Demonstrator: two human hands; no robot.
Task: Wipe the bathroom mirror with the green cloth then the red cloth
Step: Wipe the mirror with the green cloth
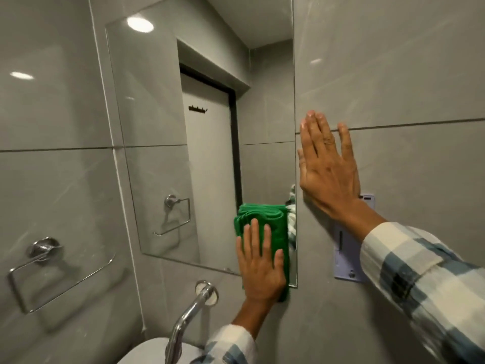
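Observation:
A frameless bathroom mirror [168, 132] hangs on the grey tiled wall and reflects a white door. My left hand [259, 261] lies flat, fingers spread, pressing a folded green cloth [273, 222] against the mirror's lower right corner. The cloth reaches over the mirror's bottom edge onto the tile. My right hand [328, 169] rests flat and open on the wall tile just right of the mirror, holding nothing. No red cloth is in view.
A chrome tap spout [194, 308] juts from the wall below the mirror, above a white basin [147, 353]. A chrome towel ring [44, 264] is mounted at the left. A pale purple plate [346, 256] is fixed to the wall under my right forearm.

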